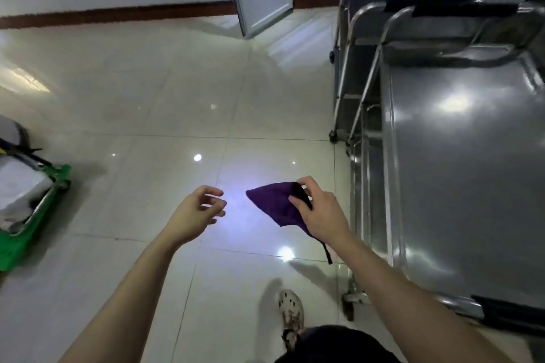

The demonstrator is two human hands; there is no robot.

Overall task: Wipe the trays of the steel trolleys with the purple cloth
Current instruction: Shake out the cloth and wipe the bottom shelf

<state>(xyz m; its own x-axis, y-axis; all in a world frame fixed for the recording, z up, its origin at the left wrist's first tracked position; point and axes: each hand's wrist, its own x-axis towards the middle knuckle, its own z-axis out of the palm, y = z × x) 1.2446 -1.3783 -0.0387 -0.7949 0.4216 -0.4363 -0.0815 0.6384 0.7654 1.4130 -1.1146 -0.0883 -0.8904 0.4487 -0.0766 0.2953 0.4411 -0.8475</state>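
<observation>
Wiping looks not yet begun: the one purple cloth (274, 206) hangs over the floor (147, 97), left of the trolleys and touching none. The right hand (321, 215) has its grip pinched on the cloth's right edge; the left hand (194, 212) is loosely apart and empty. Two steel trolleys (361, 185) show plainly at right, with possibly a third behind them; one top tray (460, 162) is fully seen.

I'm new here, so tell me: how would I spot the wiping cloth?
Find the big grey steel trolley tray on the right. Just left of it, above the glossy pale floor tiles, the person's right hand pinches a folded purple cloth. Nothing else is purple, and the left hand beside it holds nothing.
</observation>
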